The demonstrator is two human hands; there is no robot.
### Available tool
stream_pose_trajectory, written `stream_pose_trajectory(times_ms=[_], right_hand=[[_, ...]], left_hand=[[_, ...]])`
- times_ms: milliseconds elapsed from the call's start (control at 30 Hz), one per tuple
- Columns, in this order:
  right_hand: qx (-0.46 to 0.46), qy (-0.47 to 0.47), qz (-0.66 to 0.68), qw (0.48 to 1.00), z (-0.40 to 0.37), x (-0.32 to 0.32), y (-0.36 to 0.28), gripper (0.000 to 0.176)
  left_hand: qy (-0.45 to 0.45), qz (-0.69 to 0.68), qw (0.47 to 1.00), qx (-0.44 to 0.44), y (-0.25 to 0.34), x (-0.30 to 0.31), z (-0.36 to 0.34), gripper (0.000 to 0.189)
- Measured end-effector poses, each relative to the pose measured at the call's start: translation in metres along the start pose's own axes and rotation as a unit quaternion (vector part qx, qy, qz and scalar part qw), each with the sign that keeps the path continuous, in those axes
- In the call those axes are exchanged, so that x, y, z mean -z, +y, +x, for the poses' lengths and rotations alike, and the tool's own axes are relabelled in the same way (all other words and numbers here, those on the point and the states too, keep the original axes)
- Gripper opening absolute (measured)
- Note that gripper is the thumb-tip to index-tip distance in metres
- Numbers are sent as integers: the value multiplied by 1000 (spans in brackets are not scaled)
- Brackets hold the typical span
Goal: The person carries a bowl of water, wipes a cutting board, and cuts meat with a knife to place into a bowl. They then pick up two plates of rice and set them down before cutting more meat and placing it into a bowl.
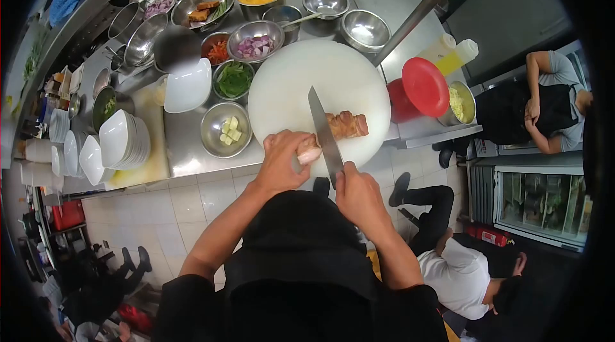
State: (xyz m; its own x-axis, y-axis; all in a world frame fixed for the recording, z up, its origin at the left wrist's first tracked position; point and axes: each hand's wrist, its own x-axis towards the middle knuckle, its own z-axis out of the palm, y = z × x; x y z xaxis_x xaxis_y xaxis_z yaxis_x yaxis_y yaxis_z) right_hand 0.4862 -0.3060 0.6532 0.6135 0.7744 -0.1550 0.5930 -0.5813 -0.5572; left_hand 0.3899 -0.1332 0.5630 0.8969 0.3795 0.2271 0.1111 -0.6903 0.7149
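A round white cutting board [288,79] lies at the front of the counter. My right hand [362,194] is closed around the handle of a large kitchen knife [325,133], its blade angled across the board with the tip pointing away from me. Right of the blade sits a browned piece of meat [349,125], its top looking cut or scored. On the blade's left, my left hand [283,161] has its fingers curled around a smaller, paler chunk of meat [309,151] at the board's near edge. Part of that chunk is hidden by the fingers.
Left of the board are a metal bowl of pale chunks [226,130], a bowl of leafy greens [232,80] and chopped onion [256,47]. White dishes [122,140] stand stacked farther left. A red lid [425,87] and squeeze bottles [464,53] stand right. Other people are nearby.
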Motion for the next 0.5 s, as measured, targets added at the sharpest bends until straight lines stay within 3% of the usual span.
stream_pose_trajectory(times_ms=[67,400,500], right_hand=[[0,-7,1,1000,-7,8,-8,16],[-9,-139,-23,990,-28,35,-30,15],[10,-132,-11,991,-21,29,-28,15]], left_hand=[[39,-11,999,-29,-1,1,1,63],[2,1,997,-71,-14,1,10,48],[21,-4,997,-68,-13,-1,11,43]])
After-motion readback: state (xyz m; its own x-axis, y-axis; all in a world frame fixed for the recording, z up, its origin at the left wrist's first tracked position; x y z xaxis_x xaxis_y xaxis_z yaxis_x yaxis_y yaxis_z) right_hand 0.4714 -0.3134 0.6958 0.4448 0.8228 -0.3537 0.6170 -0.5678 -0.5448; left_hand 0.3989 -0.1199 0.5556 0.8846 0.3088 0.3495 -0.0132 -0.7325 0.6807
